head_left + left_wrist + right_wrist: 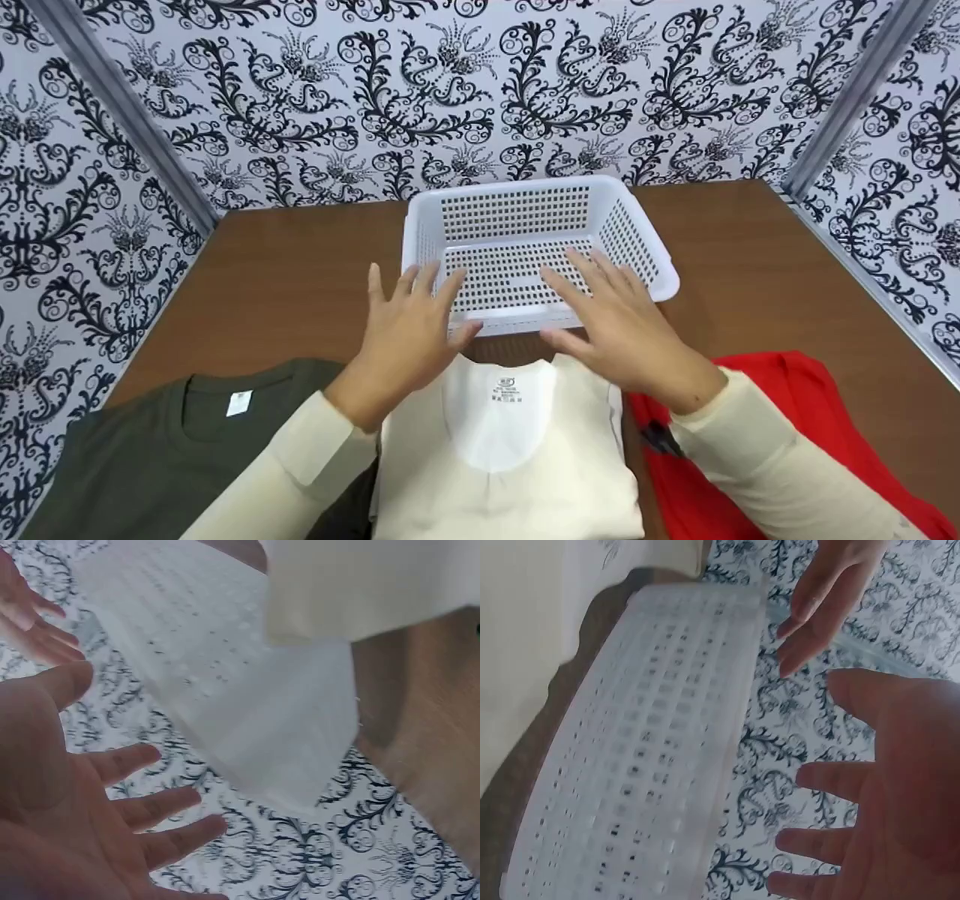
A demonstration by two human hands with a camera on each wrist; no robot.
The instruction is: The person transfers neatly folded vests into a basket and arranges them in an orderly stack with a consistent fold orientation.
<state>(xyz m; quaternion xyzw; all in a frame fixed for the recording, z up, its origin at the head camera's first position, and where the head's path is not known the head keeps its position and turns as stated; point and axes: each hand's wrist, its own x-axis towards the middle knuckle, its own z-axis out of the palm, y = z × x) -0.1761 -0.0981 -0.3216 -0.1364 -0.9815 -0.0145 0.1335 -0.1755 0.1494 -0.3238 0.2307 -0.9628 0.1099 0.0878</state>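
Note:
In the head view a white perforated plastic basket [517, 322] stands on the table with nothing in it. My left hand [409, 337] hovers by its near left corner, fingers spread and holding nothing. Over the near right part of the basket is my right hand [619, 330], its fingers likewise spread and nothing in them. Below and between the hands lies a folded cream long-sleeved top [525, 480] with a printed neck label. Both wrist views show the bare palms apart from the basket wall [645, 727].
A dark green T-shirt [150, 465] with a white tag lies at the left front. On the right is a red garment [810, 435], partly covered by my right sleeve. The brown table [300, 285] meets walls [420, 82] in black-and-white scroll pattern at the back and sides.

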